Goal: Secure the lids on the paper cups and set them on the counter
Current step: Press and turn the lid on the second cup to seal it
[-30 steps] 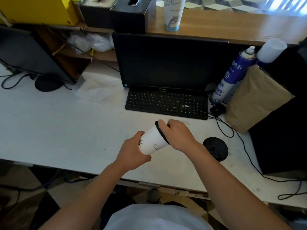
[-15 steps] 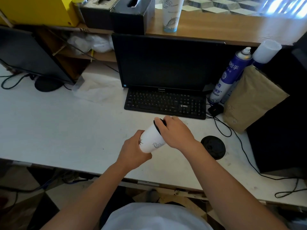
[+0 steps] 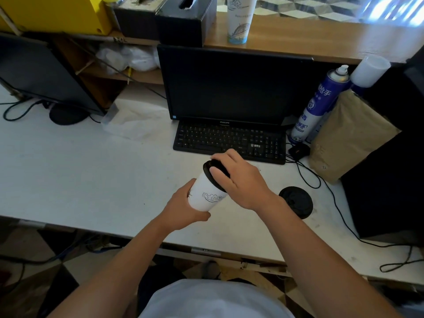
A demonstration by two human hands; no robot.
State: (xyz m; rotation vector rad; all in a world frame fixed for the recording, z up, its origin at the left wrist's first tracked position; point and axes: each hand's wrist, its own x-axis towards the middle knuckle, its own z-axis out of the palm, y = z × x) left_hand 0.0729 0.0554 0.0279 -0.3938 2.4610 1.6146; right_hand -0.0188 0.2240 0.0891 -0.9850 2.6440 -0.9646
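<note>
The right hand [image 3: 241, 180] lies over the black lid [image 3: 214, 172], palm and fingers pressed on it, so most of the lid and the cup's rim are hidden; whether the lid is fully seated cannot be told. The left hand [image 3: 183, 207] is wrapped around the base of the white paper cup [image 3: 206, 193], covering its bottom. The cup is tilted, mouth away from the person, held above the white bench [image 3: 91, 171] near its front edge, in front of the keyboard [image 3: 229, 140]. A thin line drawing shows on its wall. A second black lid [image 3: 296, 201] lies flat on the bench to the right. Another printed cup [image 3: 239, 19], its top cut off, stands on the wooden counter [image 3: 321, 40].
</note>
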